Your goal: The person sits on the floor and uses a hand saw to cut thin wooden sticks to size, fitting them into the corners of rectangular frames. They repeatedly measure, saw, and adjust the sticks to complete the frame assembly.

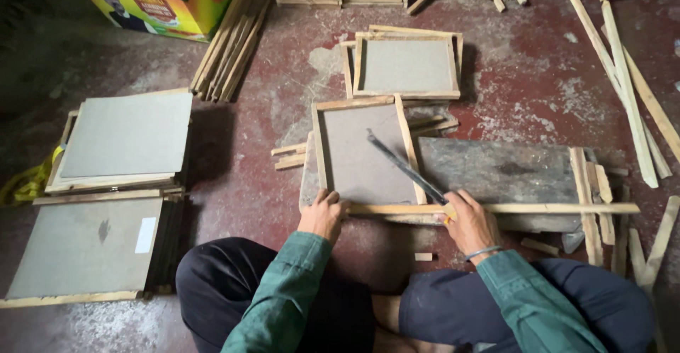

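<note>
Pressing down on a long wooden strip [496, 208], the left hand [322, 215] has its fingers together on the near edge of a rough frame [365, 151] lying on a grey slab [496, 172]. The right hand [471, 222] has fingers clamped on a dark metal blade [404, 167] slanting across the frame's board. Stacked frames [106, 204] lie left on the floor.

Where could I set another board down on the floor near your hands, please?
Bare floor lies between the stacked boards and the frame under the left hand. Right of the right hand, loose slats crowd the slab.
</note>
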